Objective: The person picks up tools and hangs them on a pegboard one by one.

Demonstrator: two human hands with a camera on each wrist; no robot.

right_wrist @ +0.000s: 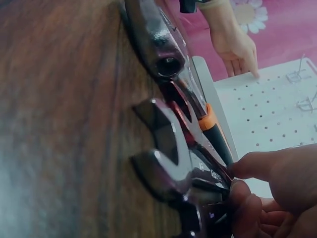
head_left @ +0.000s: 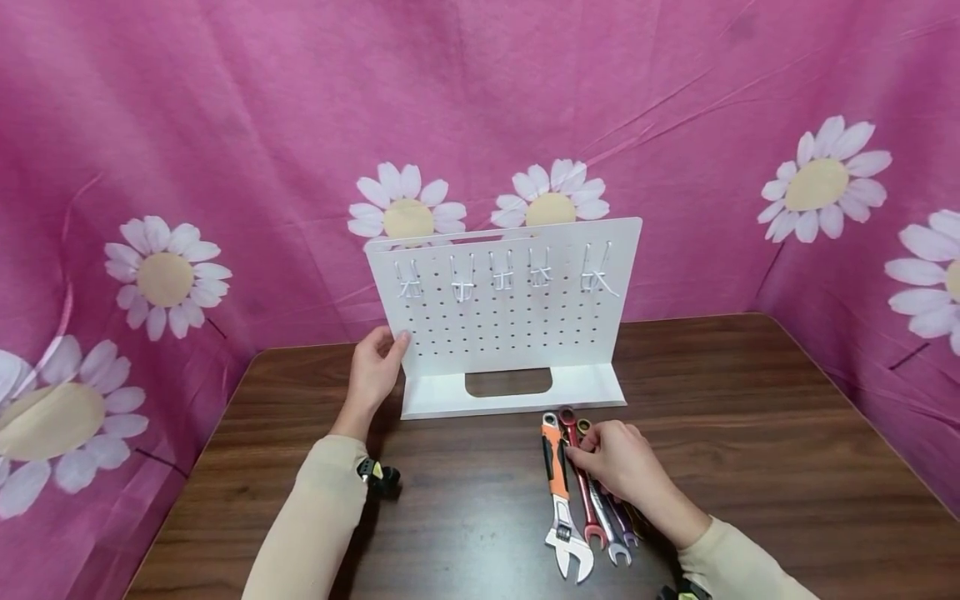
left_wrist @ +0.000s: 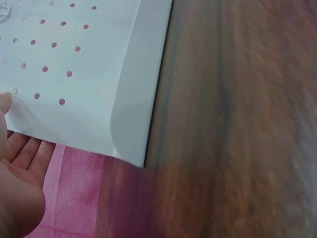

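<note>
My right hand [head_left: 626, 467], the nearer, pinches at the wrenches [head_left: 584, 493] on its nine-o'clock side, their long axes running eleven to five o'clock, while my left hand [head_left: 372, 372] grips the pegboard [head_left: 510, 330], eleven o'clock from them.

No text, number or brand can be read. Near the right hand [right_wrist: 290, 186], pale marks [right_wrist: 215, 174] can be seen on the shaft of the silver wrench [right_wrist: 187, 161]; they are shown too small and too blurred to be made out as any particular letters or figures.
</note>
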